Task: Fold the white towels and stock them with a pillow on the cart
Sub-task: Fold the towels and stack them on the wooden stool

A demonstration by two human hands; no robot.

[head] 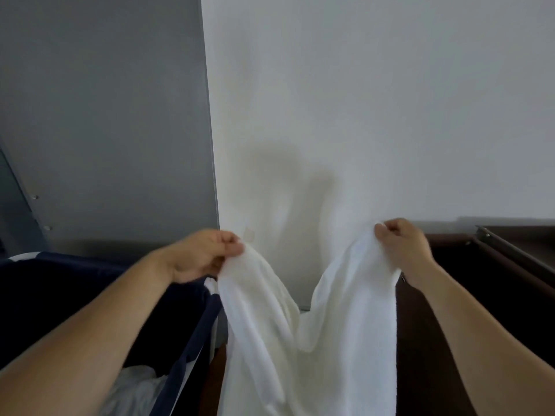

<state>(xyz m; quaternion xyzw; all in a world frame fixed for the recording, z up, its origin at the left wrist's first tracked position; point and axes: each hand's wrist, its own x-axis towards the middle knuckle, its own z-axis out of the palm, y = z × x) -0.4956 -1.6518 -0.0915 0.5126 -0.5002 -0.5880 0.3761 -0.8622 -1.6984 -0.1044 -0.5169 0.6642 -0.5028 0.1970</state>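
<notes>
At centre frame, held up against pale wall (360, 100): one white terry towel (315, 340), unfolded, sagging in a deep V between both hands, rest hanging down out of shot at 6 o'clock.

Left hand (204, 255) at 9 o'clock of the towel, fingers pinched closed on one top corner. Right hand (402, 246) at 3 o'clock, closed on the other top corner, knuckles up. Hands well apart, edge between them slack, not yet pulled straight.

Dark navy fabric laundry bin (75, 304) at 8 o'clock, just beside the towel; more crumpled white linen (141, 391) visible low inside it, likely further towels waiting. Dark brown wooden surface with metal rail (495, 265) at 3–4 o'clock; can't tell whether part of the cart. Grey panel (105, 115) at 10 o'clock.

Progress, as a judgement: early. No crease in this towel yet, only spread by corners ready for first fold. No folded stack, no pillow, no confirmed cart shelf in view. Remaining: tension top edge, fold, stock, repeat for bin contents, add pillow.
</notes>
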